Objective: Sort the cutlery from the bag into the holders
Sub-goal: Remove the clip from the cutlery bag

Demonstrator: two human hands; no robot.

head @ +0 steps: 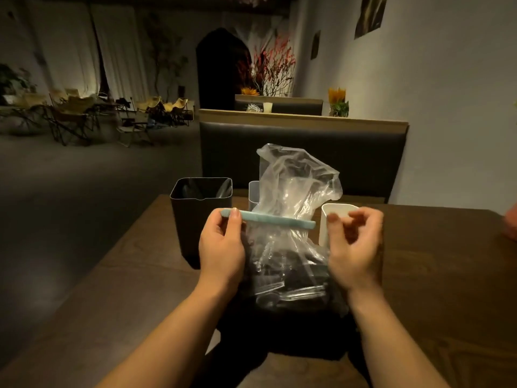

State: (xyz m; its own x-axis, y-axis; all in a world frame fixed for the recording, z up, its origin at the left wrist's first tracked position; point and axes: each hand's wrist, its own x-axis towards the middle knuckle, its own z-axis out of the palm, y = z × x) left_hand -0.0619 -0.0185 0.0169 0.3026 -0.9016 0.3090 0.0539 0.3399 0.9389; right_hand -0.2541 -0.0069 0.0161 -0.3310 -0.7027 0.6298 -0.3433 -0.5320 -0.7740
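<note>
The clear plastic bag stands on the wooden surface between the hands, with a dim tangle of cutlery sagging in its bottom. The left hand pinches one end of the blue sealing clip, probably to steady it for opening. The right hand curls blurred by the other end, its grip unclear. Beyond wait a black holder, a pale holder and a white holder.
</note>
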